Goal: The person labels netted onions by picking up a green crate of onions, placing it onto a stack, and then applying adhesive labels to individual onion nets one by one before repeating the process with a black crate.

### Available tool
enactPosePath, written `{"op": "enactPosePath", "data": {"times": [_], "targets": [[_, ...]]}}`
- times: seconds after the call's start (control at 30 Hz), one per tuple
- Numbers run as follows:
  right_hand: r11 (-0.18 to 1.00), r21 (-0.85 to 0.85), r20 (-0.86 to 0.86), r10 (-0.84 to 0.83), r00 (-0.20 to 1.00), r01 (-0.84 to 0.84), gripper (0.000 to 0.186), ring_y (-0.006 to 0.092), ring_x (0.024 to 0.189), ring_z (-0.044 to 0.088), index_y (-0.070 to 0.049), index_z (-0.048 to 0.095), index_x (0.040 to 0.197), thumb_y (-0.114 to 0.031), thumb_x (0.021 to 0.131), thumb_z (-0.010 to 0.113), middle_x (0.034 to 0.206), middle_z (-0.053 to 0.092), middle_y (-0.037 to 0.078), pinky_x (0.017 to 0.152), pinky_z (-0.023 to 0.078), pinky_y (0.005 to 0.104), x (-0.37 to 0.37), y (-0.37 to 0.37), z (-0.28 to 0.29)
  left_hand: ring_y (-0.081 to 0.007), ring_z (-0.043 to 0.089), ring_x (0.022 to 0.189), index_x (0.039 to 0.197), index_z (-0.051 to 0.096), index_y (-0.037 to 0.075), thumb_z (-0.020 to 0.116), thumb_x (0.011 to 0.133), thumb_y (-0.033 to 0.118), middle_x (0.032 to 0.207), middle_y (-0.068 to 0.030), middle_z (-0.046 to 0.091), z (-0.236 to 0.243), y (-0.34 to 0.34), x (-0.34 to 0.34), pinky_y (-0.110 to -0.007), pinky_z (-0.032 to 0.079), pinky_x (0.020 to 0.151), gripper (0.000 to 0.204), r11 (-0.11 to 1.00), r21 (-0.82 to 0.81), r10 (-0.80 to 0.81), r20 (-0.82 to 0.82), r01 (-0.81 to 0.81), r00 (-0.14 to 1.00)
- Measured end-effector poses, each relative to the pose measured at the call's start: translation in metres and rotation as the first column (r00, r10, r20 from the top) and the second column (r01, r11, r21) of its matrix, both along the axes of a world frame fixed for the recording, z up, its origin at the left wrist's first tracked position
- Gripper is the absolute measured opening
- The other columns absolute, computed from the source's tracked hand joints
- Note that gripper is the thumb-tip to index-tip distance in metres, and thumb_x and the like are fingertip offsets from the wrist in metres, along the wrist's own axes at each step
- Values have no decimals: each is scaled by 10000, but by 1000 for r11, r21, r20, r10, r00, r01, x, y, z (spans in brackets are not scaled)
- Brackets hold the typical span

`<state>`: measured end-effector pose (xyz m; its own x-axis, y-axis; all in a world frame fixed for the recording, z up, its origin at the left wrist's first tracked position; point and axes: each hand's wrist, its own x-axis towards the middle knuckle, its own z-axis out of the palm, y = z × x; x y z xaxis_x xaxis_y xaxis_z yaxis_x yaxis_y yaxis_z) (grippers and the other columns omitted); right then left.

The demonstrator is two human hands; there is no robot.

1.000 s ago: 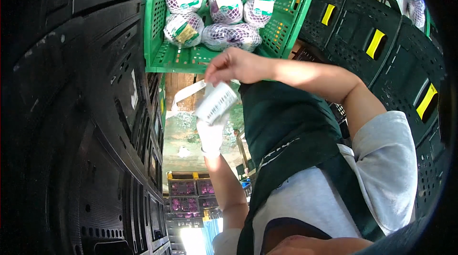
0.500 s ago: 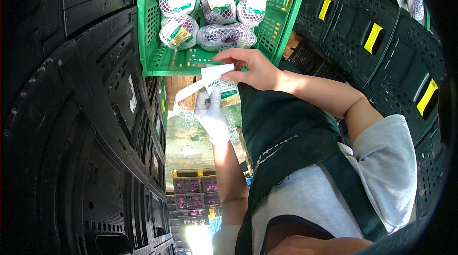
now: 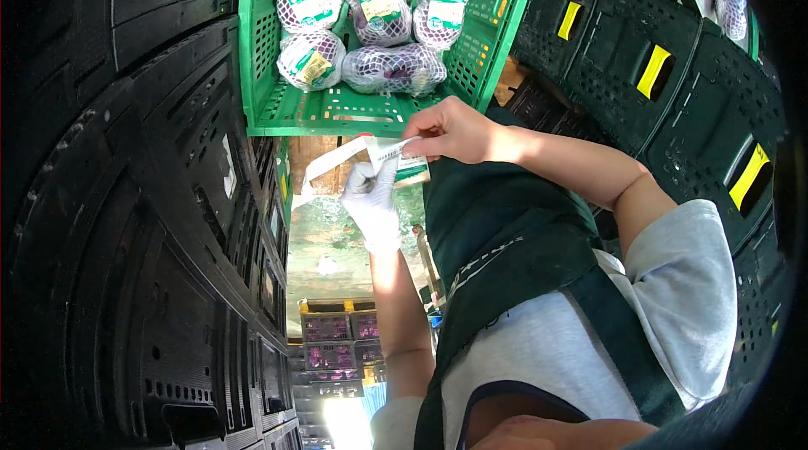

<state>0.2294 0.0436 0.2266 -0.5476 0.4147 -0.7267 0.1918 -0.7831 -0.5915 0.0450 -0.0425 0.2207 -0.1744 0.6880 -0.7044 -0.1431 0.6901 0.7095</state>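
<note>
My left hand (image 3: 369,202), in a white glove, is closed on a strip of white barcode labels (image 3: 335,158) that trails off to the left. A green-and-white printed label (image 3: 412,170) shows behind its thumb. My bare right hand (image 3: 459,132) pinches the right edge of the white label at the strip's end, thumb and forefinger together. Both hands are just below the near edge of a green plastic crate (image 3: 324,127). Inside it lie several purple vegetables in white netting (image 3: 394,69), each nearest one bearing a label; their exact kind cannot be made out.
Stacked black folding crates (image 3: 177,282) wall in the left side. On the right stand dark crates (image 3: 623,71) with yellow latches. More crates with purple contents (image 3: 330,356) are farther off below. My dark green apron (image 3: 505,223) is close beside the hands.
My right hand has shifted slightly right and down, drawing the label's edge with it; the label is now tilted and seen more edge-on. The crate appears slightly shifted left.
</note>
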Motion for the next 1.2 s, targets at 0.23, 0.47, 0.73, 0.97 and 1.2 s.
{"op": "enactPosePath", "data": {"times": [0.23, 0.47, 0.73, 0.97, 1.2], "targets": [[540, 828, 141, 56, 988, -149, 109, 208, 726, 595, -62, 678, 824, -171, 818, 692, 736, 592, 58, 606, 463, 322, 1, 3, -18, -156, 543, 898, 1103, 545, 4, 778, 693, 90, 941, -44, 587, 25, 27, 30, -296, 435, 851, 479, 992, 116, 49, -33, -45, 998], [208, 958, 182, 80, 980, -195, 264, 270, 851, 599, -75, 600, 979, -271, 817, 673, 958, 597, 76, 683, 505, 376, 10, 104, -127, -160, 574, 957, 1138, 580, -37, 670, 771, -14, 1048, -80, 634, 17, -75, -7, -286, 440, 873, 378, 855, -74, -519, -117, 513, 847], [74, 667, 657, 411, 632, -742, 739, 289, 1101, 479, -91, 344, 1339, -113, 689, 694, 1154, 449, 110, 839, 479, 394, 2, 72, -141, -94, 539, 748, 1105, 586, -45, 587, 868, 16, 938, -64, 619, 12, -69, -27, -234, 456, 645, 245, 953, -154, -286, -175, 261, 942], [389, 676, 556, 287, 780, -625, 592, 300, 1160, 464, -111, 489, 1240, -126, 689, 705, 1199, 480, 135, 887, 461, 407, 36, 66, -125, -189, 516, 995, 1174, 559, -44, 517, 901, 98, 1121, -115, 561, 29, 21, 16, -313, 405, 879, 310, 911, -9, -409, -132, 411, 903], [395, 590, 802, -389, 453, -704, 834, 393, 1263, 361, -121, 383, 1340, -272, 634, 801, 1365, 390, 183, 974, 390, 534, 134, 153, -83, -145, 561, 816, 1207, 549, -5, 456, 925, 91, 1010, -105, 604, 34, 50, 42, -270, 447, 708, 313, 931, 14, -362, -103, 365, 927]]}}
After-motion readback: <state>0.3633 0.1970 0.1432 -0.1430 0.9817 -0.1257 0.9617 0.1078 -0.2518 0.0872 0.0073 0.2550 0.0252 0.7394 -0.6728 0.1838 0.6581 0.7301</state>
